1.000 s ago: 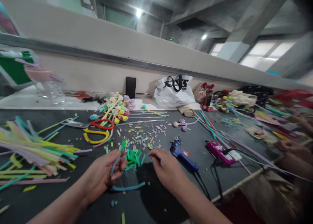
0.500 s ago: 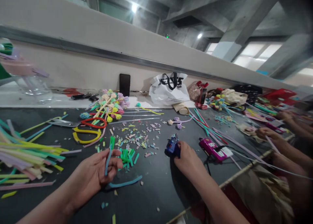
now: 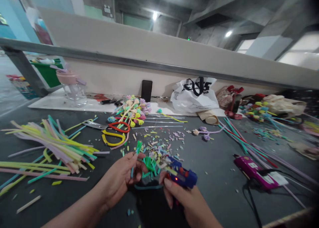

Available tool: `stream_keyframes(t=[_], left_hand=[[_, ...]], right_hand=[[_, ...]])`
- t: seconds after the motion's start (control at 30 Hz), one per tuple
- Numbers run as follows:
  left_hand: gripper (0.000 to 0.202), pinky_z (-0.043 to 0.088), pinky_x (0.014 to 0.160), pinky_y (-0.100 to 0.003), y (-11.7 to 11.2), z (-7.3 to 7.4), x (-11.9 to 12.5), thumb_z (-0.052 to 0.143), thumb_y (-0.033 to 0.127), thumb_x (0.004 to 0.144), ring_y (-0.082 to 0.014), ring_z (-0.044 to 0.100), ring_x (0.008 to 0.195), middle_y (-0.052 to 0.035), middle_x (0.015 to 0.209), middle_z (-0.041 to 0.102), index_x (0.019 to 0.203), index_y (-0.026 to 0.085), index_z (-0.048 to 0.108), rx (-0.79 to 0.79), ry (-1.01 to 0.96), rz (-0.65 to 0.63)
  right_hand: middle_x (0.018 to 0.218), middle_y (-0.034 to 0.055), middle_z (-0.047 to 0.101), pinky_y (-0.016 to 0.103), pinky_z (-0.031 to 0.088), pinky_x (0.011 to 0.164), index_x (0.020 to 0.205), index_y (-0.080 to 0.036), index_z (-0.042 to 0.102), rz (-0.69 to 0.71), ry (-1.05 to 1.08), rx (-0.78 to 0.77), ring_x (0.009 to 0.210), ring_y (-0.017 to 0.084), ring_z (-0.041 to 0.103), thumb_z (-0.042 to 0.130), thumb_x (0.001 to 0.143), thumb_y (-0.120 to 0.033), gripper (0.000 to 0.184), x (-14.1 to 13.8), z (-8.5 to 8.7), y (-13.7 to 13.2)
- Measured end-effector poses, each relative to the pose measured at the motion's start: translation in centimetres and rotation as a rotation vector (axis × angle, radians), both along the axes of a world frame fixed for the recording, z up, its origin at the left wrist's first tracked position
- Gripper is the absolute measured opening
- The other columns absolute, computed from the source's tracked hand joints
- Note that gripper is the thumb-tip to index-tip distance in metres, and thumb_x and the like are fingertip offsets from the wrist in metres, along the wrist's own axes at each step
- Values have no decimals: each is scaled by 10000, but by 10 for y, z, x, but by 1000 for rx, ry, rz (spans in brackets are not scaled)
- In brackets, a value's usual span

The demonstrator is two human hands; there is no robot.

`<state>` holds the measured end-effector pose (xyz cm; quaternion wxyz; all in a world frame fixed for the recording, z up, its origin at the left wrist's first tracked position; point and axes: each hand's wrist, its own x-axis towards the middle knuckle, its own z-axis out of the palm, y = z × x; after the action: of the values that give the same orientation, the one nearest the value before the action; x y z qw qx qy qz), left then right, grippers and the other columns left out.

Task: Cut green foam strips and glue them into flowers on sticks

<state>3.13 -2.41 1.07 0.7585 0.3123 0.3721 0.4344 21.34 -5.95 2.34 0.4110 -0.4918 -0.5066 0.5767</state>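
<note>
In my left hand point(image 3: 128, 171) a thin blue stem point(image 3: 132, 170), topped with a green tuft point(image 3: 139, 147), is pinched between thumb and fingers. My right hand point(image 3: 180, 194) grips a dark blue hot glue gun point(image 3: 183, 173), its small red light lit and its front pointing left toward the stem; a gap separates the two. Between the hands lies a pile of short green strips point(image 3: 151, 166). Just behind are many tiny pastel cut pieces point(image 3: 159, 150). Another blue strip point(image 3: 148, 187) rests on the dark table below the green pile.
Long pastel strips point(image 3: 64, 145) are heaped at left. Scissors with red and yellow handles point(image 3: 113, 139) lie near a bunch of small flowers point(image 3: 136, 110). At right sits a magenta power box point(image 3: 259, 173) with cables. A phone point(image 3: 147, 90) and white bag point(image 3: 194, 95) stand behind.
The view has turned left. My right hand has lifted the glue gun from the table and brought it left, close to my left hand, which still holds the blue stem.
</note>
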Motion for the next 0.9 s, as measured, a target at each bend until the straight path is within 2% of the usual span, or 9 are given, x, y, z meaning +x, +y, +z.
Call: stream_keyframes(t=[0.07, 0.23, 0.43, 0.57, 0.67, 0.9], left_hand=[[227, 249, 441, -170, -2, 2, 2, 461, 361, 832, -67, 449, 521, -14, 700, 573, 854, 146, 531, 50, 93, 4], [263, 256, 417, -171, -3, 0, 4, 423, 395, 836, -72, 466, 487, 5, 657, 568, 741, 161, 497, 158, 354, -11], [286, 267, 375, -171, -3, -8, 4, 420, 434, 819, -80, 445, 410, 34, 519, 510, 706, 178, 482, 222, 525, -11], [283, 273, 384, -180, -4, -10, 3, 431, 430, 814, -84, 430, 411, 34, 510, 504, 690, 183, 492, 246, 564, -4], [284, 272, 391, -188, -4, -9, 3, 432, 414, 815, -89, 411, 399, 36, 470, 491, 664, 184, 501, 255, 589, 3], [279, 279, 406, -190, -4, -9, 2, 446, 398, 810, -92, 415, 403, 30, 458, 498, 650, 185, 525, 280, 602, 14]], right_hand=[[465, -43, 452, 209, 337, 466, 737, -141, 548, -3, -67, 3, 443, 84, 411, 595, 695, -472, 337, -8, -5, 0], [469, -52, 441, 203, 371, 458, 721, -171, 535, -122, -175, 47, 445, 88, 414, 584, 701, -440, 274, -9, -13, -3], [459, -52, 419, 198, 369, 426, 669, -189, 501, -83, -254, 36, 432, 89, 403, 553, 714, -400, 222, -9, -17, -4], [443, -51, 436, 201, 363, 432, 599, -189, 477, -22, -335, 43, 421, 85, 424, 579, 680, -355, 211, -8, -18, -3], [425, -51, 448, 198, 351, 417, 577, -193, 473, -25, -353, 86, 403, 80, 423, 576, 682, -327, 199, -8, -23, -3], [407, -49, 460, 195, 370, 395, 587, -195, 484, -65, -335, 63, 376, 83, 444, 579, 688, -336, 198, -8, -33, -5]])
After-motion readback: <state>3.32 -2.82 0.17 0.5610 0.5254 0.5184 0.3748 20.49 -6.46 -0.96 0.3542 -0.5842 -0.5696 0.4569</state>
